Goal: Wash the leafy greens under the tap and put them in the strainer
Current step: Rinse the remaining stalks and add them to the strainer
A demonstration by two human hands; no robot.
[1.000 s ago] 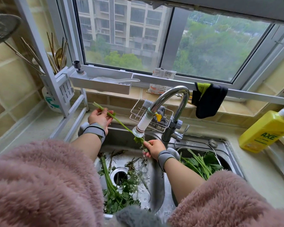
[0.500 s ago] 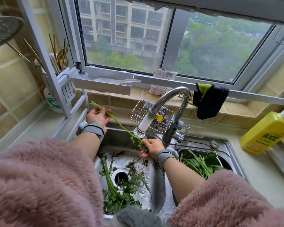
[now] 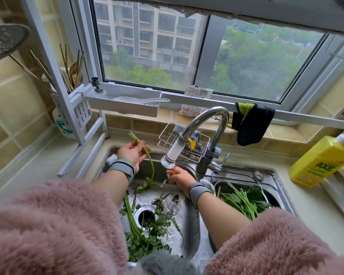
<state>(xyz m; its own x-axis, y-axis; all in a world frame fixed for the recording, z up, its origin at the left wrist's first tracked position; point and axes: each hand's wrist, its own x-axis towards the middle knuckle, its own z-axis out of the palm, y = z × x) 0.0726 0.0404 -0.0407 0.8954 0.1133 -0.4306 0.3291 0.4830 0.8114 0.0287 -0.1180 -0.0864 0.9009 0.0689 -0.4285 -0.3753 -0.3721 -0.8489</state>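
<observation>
My left hand point(image 3: 131, 153) holds one long green stem point(image 3: 151, 165) at the back left of the sink; its leafy end droops down toward the basin. Directly under the white tap nozzle point(image 3: 171, 156) is my right hand point(image 3: 179, 176), in the running water, fingers fairly straight and holding nothing. Loose leafy greens point(image 3: 145, 235) and some dark roots lie around the drain in the steel sink point(image 3: 191, 225). The strainer point(image 3: 218, 185) sits in the right basin with washed greens point(image 3: 244, 201) inside it.
A wire sponge rack point(image 3: 167, 135) hangs behind the tap. A yellow dish-soap bottle point(image 3: 320, 161) stands on the right counter. A dark cloth point(image 3: 252, 126) hangs on the rail. A white rack with chopsticks point(image 3: 72, 76) stands at the left.
My right hand has let go of the stem's leafy end and now rinses under the tap alone. The stem has swung down and hangs from my left hand.
</observation>
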